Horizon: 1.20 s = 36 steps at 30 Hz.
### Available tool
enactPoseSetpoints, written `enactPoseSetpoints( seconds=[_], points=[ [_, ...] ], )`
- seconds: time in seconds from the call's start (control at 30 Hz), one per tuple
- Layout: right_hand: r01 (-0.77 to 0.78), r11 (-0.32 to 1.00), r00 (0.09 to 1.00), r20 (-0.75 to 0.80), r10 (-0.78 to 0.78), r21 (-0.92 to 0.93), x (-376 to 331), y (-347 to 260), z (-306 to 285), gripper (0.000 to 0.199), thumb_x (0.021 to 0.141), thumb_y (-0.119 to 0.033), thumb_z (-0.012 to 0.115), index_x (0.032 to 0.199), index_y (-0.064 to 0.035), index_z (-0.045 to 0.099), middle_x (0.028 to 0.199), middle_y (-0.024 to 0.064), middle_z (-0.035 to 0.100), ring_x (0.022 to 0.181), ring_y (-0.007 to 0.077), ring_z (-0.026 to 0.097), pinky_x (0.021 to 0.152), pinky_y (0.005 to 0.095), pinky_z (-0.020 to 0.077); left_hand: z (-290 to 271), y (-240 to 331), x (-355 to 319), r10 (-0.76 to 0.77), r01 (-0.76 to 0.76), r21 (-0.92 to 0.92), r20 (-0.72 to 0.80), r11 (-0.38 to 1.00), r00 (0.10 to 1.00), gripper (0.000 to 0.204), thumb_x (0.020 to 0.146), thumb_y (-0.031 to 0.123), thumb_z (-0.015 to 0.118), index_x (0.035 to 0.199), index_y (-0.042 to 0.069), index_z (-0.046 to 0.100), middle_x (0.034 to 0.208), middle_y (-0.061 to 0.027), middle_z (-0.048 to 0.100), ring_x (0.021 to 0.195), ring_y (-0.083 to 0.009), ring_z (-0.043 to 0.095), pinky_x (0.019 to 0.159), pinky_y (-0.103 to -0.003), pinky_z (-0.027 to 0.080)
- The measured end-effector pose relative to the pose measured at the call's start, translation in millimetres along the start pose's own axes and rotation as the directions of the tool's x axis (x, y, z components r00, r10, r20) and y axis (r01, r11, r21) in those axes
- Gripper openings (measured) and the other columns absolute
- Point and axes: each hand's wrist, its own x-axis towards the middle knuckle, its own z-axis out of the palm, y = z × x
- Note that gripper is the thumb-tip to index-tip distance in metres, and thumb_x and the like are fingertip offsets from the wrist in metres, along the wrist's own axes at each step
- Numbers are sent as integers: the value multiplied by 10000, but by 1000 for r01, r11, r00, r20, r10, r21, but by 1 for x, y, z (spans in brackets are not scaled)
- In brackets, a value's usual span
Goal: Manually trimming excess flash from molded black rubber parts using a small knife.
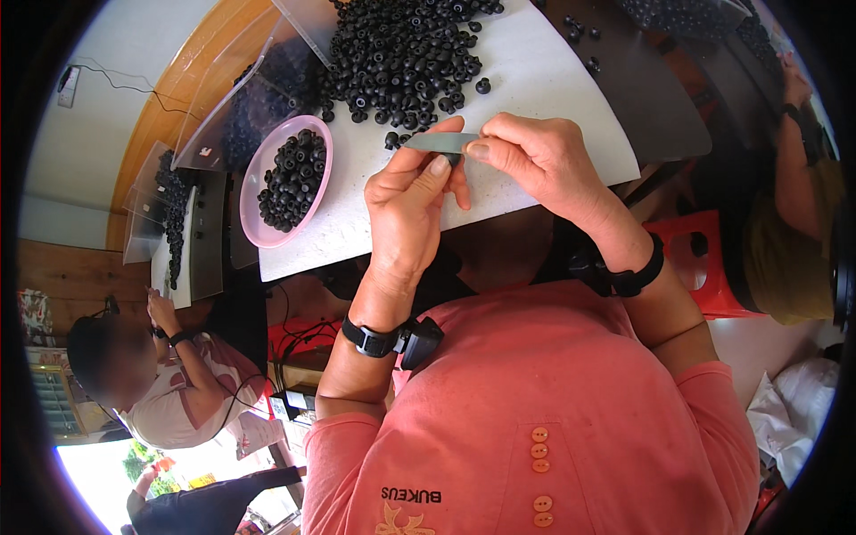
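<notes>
Under the blade [440, 143], between thumb and fingers of the left grip [404, 203], a black piece [453, 160] is pinched; the right grip [548, 165] pinches the blade's near end. This piece seems mid-work. The pink bowl [252, 205] is part-filled; a large heap [401, 53] covers the bench [553, 71] beyond. Which are finished, I cannot tell.

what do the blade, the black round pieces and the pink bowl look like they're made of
Blade: probably metal, judging by its thin, flat, smooth grey face; stiff plastic is possible.
Black round pieces: plastic or rubber, I can't tell which; small highlights suggest a satin finish.
Pink bowl: likely plastic, smooth and evenly coloured.
</notes>
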Motion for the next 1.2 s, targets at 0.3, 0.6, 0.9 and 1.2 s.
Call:
enactPoseSetpoints(
  seconds=[0.3, 0.6, 0.9, 1.2],
  points=[
    [-47, 998, 999, 28, 46, 29, 0, -1, -3, 289, 916, -307, 680, 737, -87, 625, 485, 56, 461, 423, 192, 461, 438, 334, 358, -1, -2, 1, 47, -47, -2, 60, 999, 997, 328, 959, -59, 507, 1279, -75, 580, 1037, -104, 633, 785, -144, 578, 660, -282, 517],
    [-26, 999, 1000, -1, 27, 23, 0, -1, -1, 282, 915, -303, 683, 744, -88, 621, 489, 55, 449, 423, 196, 460, 437, 337, 356, -1, -2, 2, 80, -84, 66, 60, 994, 995, 318, 950, -70, 517, 1257, -65, 601, 1026, -88, 632, 749, -139, 579, 652, -271, 512],
    [-5, 999, 1000, 26, 3, 52, -1, 0, -3, 281, 901, -293, 702, 741, -79, 617, 505, 58, 457, 427, 196, 450, 440, 338, 358, -1, -6, 3, 128, -131, 57, 41, 990, 991, 280, 932, -103, 517, 1171, -52, 651, 1043, -73, 618, 701, -145, 575, 618, -264, 497],
    [-198, 951, 980, 74, 186, 236, 1, 0, -8, 268, 903, -288, 702, 767, -65, 640, 495, 51, 438, 434, 164, 403, 447, 325, 335, 0, -4, 6, 104, -104, -3, 18, 995, 994, 280, 950, -61, 531, 1212, -54, 629, 1016, -92, 622, 739, -150, 598, 646, -275, 516]
  ],
)
